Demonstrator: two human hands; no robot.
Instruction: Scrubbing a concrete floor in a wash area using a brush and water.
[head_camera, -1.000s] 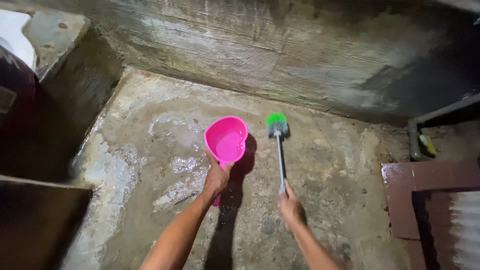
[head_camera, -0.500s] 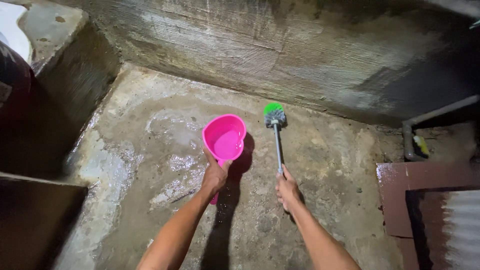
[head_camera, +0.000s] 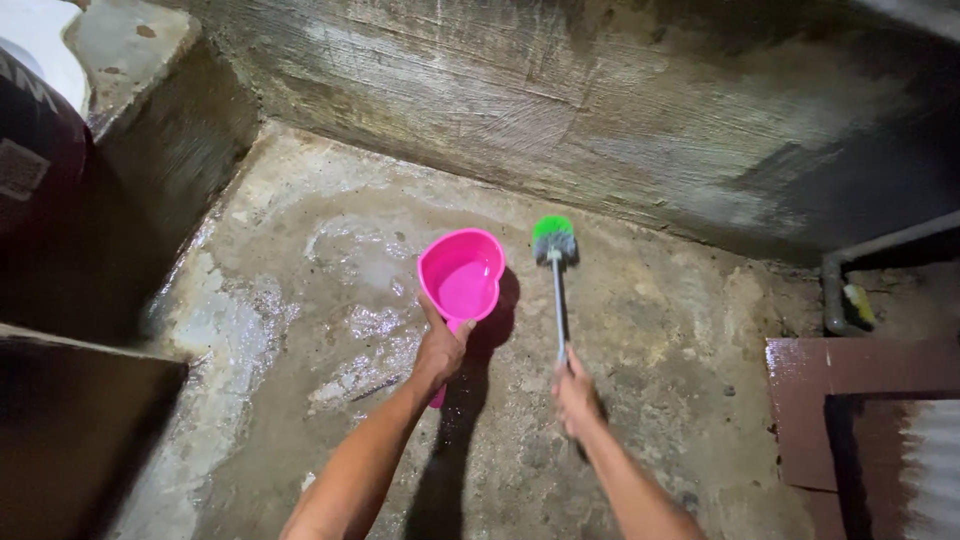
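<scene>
My left hand (head_camera: 440, 350) grips the handle of a pink heart-shaped water dipper (head_camera: 462, 275), held level above the wet concrete floor (head_camera: 300, 320) with a little water inside. My right hand (head_camera: 577, 395) holds the thin grey handle of a long brush (head_camera: 558, 300). Its green and grey bristle head (head_camera: 554, 240) rests on the floor near the foot of the concrete wall (head_camera: 560, 110), just right of the dipper.
A raised concrete ledge (head_camera: 150, 90) and a dark container (head_camera: 40, 170) stand at the left. A grey pipe (head_camera: 850, 260) with a small yellow object (head_camera: 858, 303) runs at the right wall. A reddish-brown step (head_camera: 860, 370) and corrugated sheet (head_camera: 930, 470) lie at the lower right.
The brush head slid away from me toward the wall, then came back a little. The dipper stayed level in my left hand.
</scene>
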